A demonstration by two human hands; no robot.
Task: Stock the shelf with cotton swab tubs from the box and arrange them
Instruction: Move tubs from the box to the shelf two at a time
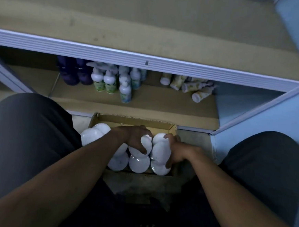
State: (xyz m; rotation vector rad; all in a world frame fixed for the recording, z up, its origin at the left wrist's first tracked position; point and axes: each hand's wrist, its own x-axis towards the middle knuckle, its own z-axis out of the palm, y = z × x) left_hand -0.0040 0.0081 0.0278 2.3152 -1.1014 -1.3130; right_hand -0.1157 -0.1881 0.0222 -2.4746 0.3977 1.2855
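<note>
An open cardboard box lies on the floor between my knees, packed with several white cotton swab tubs. My left hand reaches into the box and grips a white tub near the middle. My right hand curls round another white tub on the box's right side, thumb at its top and fingers down its side. More tubs bulge over the box's left edge. The shelf board just behind the box has bare cardboard-covered space at its front.
On the lower shelf stand dark purple bottles, white pump bottles with green labels and toppled yellow-white tubes. An upper shelf with a white front rail overhangs. A blue side panel stands at right. My knees flank the box.
</note>
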